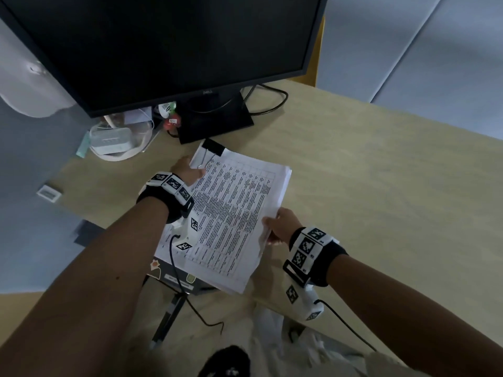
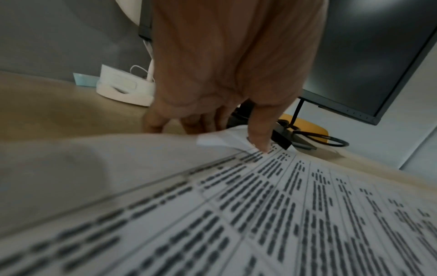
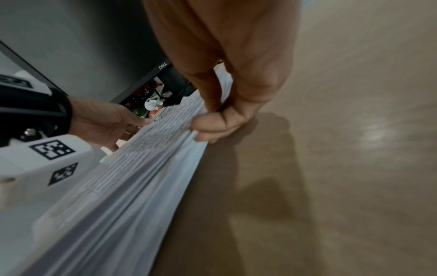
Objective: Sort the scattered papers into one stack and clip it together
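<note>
A stack of white papers [image 1: 234, 210] printed with tables lies slanted over the front of the wooden desk [image 1: 381, 186]. A black binder clip [image 1: 213, 147] sits on its far left corner, its wire handles folded onto the top sheet. My left hand [image 1: 193, 171] grips the stack's left edge just below the clip. In the left wrist view its thumb [image 2: 260, 138] presses on the top page beside the clip [image 2: 281, 141], with the fingers curled under. My right hand [image 1: 273, 227] pinches the stack's right edge [image 3: 165, 158], thumb on top, holding that edge above the desk.
A dark monitor [image 1: 163, 44] stands at the back on a black base [image 1: 215, 123] with a black cable [image 1: 275, 103] behind it. A white device with cords [image 1: 114, 140] and small red items [image 1: 171, 123] lie at the left. A stickered dark box [image 1: 174, 277] sits under the stack.
</note>
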Demonstrator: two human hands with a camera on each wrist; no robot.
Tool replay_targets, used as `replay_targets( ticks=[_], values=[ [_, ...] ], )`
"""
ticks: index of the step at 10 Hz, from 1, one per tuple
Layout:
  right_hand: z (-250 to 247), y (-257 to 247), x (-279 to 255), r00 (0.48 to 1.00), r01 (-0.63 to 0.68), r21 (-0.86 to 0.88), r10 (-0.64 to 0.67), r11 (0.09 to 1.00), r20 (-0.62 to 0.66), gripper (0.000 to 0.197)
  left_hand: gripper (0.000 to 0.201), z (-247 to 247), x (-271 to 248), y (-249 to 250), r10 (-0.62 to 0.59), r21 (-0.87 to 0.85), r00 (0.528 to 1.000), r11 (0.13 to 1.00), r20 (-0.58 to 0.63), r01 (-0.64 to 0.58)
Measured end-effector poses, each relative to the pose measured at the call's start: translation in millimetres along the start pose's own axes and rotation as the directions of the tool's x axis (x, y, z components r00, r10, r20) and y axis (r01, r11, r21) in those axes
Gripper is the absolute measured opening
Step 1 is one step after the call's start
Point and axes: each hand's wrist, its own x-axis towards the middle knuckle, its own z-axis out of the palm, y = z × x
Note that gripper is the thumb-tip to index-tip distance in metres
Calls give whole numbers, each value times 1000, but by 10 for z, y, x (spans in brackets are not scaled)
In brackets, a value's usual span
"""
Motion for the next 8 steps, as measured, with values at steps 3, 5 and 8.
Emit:
replay_targets(
  ticks=[3,5,8],
  values=[
    [151,-129,6,999,-28,97,24,995,42,21,61,24,106,-257,-72,159,995,984,-69,83],
    [72,-215,6,995,-10,-164,27,986,100,28,38,141,115,-204,-44,307,982,947,-182,99],
    [-221,-33,-31,997,69,-218,-61,974,46,40,72,697,-245,273,159,313,987,937,21,-157]
  ],
)
